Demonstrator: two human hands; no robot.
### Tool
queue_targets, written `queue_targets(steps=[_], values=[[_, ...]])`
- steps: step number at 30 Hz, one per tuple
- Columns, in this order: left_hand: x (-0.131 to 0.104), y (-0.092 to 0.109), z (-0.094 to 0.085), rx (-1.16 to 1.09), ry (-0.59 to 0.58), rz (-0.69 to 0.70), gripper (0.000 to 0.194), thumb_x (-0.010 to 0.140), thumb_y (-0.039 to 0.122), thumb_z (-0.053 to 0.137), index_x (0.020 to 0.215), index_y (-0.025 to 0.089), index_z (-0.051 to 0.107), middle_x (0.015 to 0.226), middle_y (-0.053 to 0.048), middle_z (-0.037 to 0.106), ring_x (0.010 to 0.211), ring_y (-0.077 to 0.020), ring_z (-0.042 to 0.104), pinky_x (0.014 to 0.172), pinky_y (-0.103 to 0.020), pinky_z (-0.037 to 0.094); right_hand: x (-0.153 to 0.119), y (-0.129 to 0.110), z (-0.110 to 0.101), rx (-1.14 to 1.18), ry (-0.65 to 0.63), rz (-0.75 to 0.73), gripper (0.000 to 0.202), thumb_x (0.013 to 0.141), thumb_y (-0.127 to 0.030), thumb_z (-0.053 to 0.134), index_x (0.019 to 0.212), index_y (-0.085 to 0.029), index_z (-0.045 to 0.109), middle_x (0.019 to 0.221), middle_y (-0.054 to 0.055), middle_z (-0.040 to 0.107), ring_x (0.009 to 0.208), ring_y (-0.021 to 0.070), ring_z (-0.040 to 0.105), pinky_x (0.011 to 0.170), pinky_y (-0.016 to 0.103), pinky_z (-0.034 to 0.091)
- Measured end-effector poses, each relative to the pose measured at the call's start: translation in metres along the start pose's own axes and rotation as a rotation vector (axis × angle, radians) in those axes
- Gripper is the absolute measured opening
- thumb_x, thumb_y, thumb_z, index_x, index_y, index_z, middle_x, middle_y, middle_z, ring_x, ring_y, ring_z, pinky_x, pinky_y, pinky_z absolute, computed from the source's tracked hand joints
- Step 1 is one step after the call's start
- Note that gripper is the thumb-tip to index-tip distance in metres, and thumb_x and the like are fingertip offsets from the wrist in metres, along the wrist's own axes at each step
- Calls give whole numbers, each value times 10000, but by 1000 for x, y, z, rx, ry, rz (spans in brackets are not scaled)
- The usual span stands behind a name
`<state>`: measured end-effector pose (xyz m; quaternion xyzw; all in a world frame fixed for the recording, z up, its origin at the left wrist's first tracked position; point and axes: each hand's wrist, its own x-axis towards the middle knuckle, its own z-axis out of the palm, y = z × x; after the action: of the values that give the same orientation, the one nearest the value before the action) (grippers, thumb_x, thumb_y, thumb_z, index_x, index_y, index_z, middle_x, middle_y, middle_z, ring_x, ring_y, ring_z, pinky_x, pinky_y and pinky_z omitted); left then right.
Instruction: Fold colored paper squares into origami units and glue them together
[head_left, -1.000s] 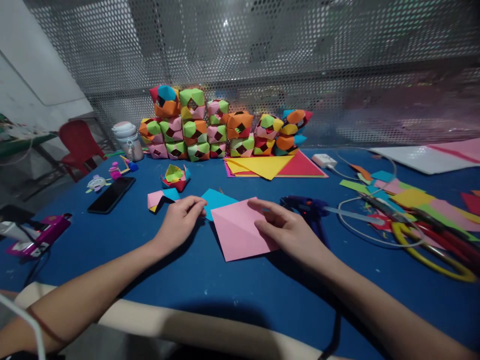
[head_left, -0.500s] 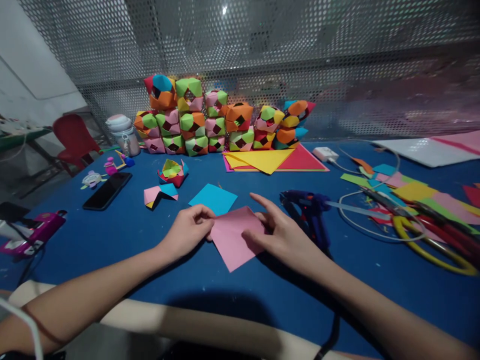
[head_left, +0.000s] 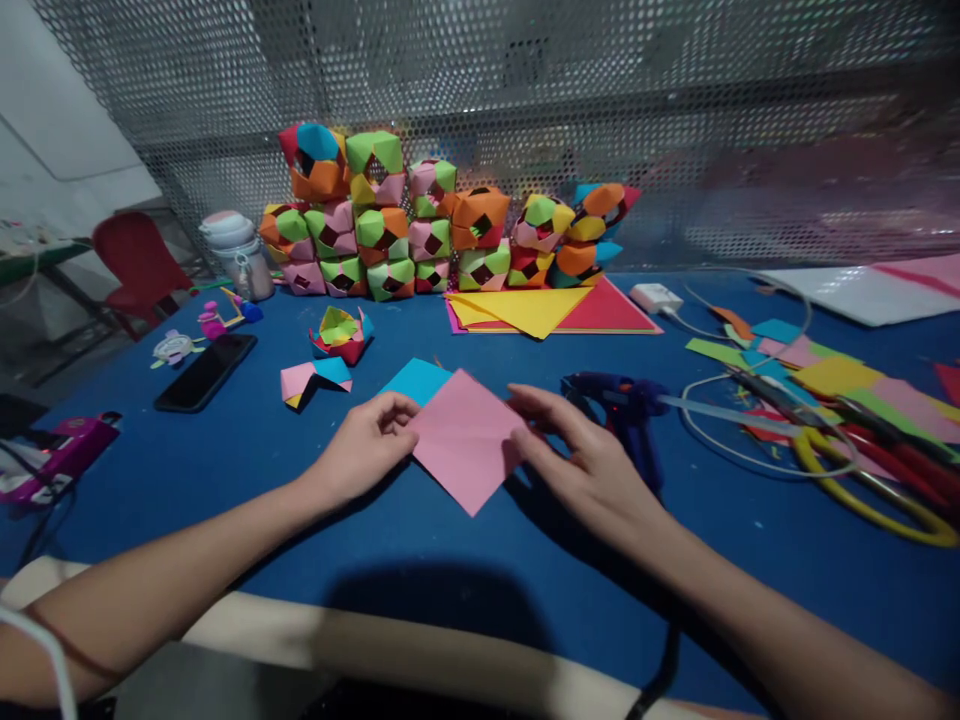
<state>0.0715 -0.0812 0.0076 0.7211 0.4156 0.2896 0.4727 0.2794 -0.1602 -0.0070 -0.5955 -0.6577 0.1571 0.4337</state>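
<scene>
A square of pink paper (head_left: 469,445) is held between both hands, turned so one corner points toward me. My left hand (head_left: 367,440) pinches its left corner between thumb and fingers. At the opposite corner, my right hand (head_left: 581,450) has its thumb on the near face and its fingers behind the edge. Partly covered by the pink sheet, a blue paper square (head_left: 416,379) lies on the table. Left of it rest a folded pink, blue and yellow paper piece (head_left: 315,378) and a partly assembled paper form (head_left: 342,334).
Paper polyhedra (head_left: 382,235) stand stacked at the back, beside yellow and red sheets (head_left: 577,310). A dark blue glue gun (head_left: 634,415) lies right of my hand. Scissors (head_left: 862,490), paper scraps and a cable spread farther right. A phone (head_left: 206,372) lies left.
The pink paper has turned flatter into a diamond and shifted up over the blue square. My right fingers have closed in on its right corner. The view has tilted slightly.
</scene>
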Motion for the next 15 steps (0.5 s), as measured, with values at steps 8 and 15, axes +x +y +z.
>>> queue_targets(steps=[8,15], values=[[7,2,-16,-475,-18,-189,289,674,92,610,956,147,575,670,24,551,482,-52,504,487,-204,427,4,0,-21,-125,110,0,201,821,-334,499,801,-227,668,759,39,695,653,198,638,636,323,495],[3,5,-18,-567,-47,-384,148,681,64,630,826,86,654,679,-35,612,508,-45,541,513,-168,469,5,-4,-24,-268,70,-430,368,796,-226,518,1161,-185,529,1249,139,518,1150,274,474,891,424,419]])
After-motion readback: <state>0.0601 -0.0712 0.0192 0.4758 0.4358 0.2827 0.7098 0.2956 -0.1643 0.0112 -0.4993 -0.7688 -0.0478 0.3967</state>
